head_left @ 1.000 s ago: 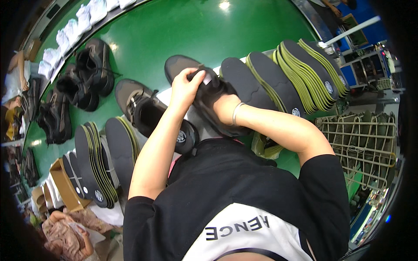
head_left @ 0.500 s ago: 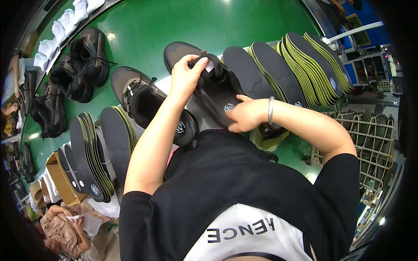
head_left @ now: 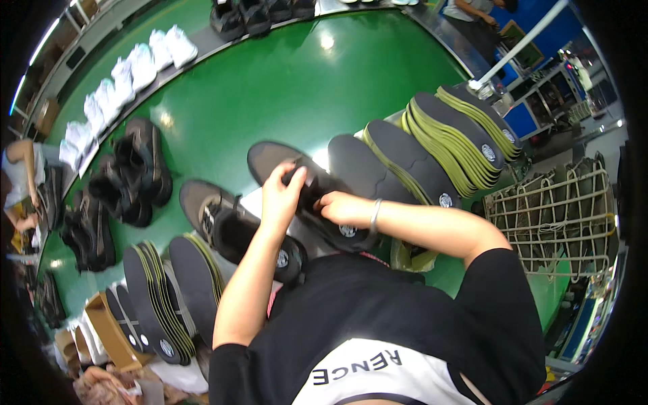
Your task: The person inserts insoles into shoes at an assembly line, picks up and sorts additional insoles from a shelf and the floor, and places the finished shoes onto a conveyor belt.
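Observation:
A brown and black shoe [head_left: 266,159] lies in front of me with its toe pointing away. My left hand [head_left: 282,194] is closed around the dark tongue of this shoe and pulls it up. My right hand [head_left: 345,208] reaches into the shoe's opening from the right, fingers bent together; what they pinch in the dark interior is hidden. Below the right hand, a round pale mark shows on the insole [head_left: 347,231] at the heel. Just left of my left forearm is a second shoe [head_left: 202,200] of the same kind, laced, with a marked insole in it.
Stacks of black and yellow-green insoles [head_left: 449,145] stand to the right, with more insole stacks [head_left: 152,290] at left beside a cardboard box [head_left: 108,331]. Dark shoes [head_left: 138,172] and white shoes [head_left: 121,84] line the green table's [head_left: 270,81] left side. A wire rack [head_left: 553,223] is at right.
My right hand has moved from the shoe's heel deeper toward the tongue, its fingers now bent inside the opening. My left hand keeps hold of the tongue. The whole view has shifted.

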Action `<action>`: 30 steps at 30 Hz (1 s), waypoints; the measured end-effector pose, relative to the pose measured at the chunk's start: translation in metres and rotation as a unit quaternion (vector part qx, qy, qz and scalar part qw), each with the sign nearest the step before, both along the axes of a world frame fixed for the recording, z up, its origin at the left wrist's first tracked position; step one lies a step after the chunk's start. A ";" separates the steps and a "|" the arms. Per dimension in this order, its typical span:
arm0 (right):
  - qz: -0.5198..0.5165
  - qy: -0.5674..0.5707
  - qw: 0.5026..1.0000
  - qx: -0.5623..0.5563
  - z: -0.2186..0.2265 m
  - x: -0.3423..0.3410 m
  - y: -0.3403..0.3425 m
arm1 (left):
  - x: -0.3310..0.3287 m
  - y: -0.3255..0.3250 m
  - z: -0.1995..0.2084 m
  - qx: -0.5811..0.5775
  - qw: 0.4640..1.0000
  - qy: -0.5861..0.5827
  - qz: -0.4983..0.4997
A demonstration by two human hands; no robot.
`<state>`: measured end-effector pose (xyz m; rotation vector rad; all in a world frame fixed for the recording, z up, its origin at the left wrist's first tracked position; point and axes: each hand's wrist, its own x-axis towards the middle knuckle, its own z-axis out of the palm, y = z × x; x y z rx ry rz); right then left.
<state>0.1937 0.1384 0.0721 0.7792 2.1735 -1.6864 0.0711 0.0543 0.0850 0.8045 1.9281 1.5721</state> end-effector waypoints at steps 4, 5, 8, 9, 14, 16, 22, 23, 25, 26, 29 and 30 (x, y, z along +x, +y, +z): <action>0.134 -0.102 0.958 0.230 -0.032 -0.035 -0.012 | 0.002 -0.002 -0.005 0.018 1.000 -0.001 -0.011; 0.096 0.134 0.914 0.372 -0.074 -0.044 -0.014 | 0.006 -0.002 0.001 0.015 1.000 0.006 -0.008; 0.061 0.284 0.853 0.433 -0.128 -0.074 -0.006 | 0.007 -0.003 -0.003 0.017 1.000 0.000 -0.010; 0.080 0.190 0.899 0.386 -0.129 -0.079 -0.004 | 0.008 -0.006 0.001 0.012 1.000 -0.003 -0.008; 0.095 0.119 0.925 0.347 -0.124 -0.078 -0.001 | 0.015 -0.009 0.013 -0.008 0.999 0.036 -0.027; 0.099 0.118 0.927 0.342 -0.124 -0.081 -0.003 | 0.017 -0.009 0.008 0.019 0.998 0.052 -0.016; 0.089 0.127 0.934 0.321 -0.126 -0.081 -0.006 | 0.016 -0.012 0.005 0.005 0.997 0.073 -0.018; 0.089 0.134 0.934 0.319 -0.127 -0.082 -0.005 | 0.017 -0.011 0.008 0.000 0.998 0.060 -0.015; 0.092 0.156 0.933 0.312 -0.129 -0.084 -0.009 | 0.007 -0.013 -0.005 0.001 0.997 0.076 -0.018; 0.088 0.180 0.931 0.305 -0.130 -0.081 -0.008 | 0.003 -0.013 -0.010 -0.001 0.996 0.089 -0.021; 0.074 0.273 0.917 0.281 -0.131 -0.058 0.001 | 0.008 -0.002 -0.011 0.004 0.996 0.072 -0.046; 0.165 0.181 0.921 0.304 -0.111 -0.051 0.000 | 0.006 -0.002 -0.014 0.026 0.996 0.072 -0.045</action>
